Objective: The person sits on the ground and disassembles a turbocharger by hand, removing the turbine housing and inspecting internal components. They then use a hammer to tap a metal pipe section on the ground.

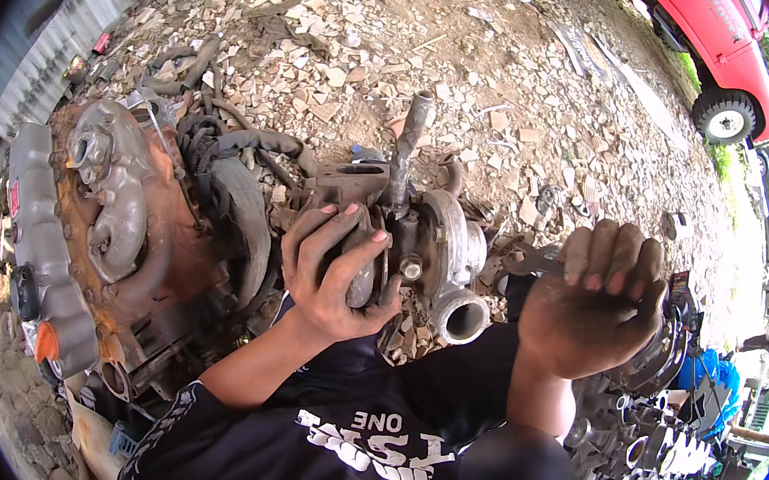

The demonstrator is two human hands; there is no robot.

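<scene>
A greasy turbocharger (453, 238) is held up in front of my body, with a round housing and an open outlet facing me. A metal pipe (407, 144) sticks up from its middle section, above a bolt head (411, 268). My left hand (329, 276) is wrapped round the rounded grey end of the turbocharger, thumb on the near side. To the right, my right hand (595, 304) is raised with curled, blackened fingers. It closes on what looks like a wrench (535, 259), whose dark end points toward the turbocharger; the rest is hidden in the fist.
At the left stands a large rusty engine (149, 253) with a grey cover (47, 242) and hoses (243, 206). More metal engine parts (653, 451) lie at the lower right, near a blue bag (717, 373). Stone chips cover the ground (347, 58). A red vehicle (719, 46) is parked far right.
</scene>
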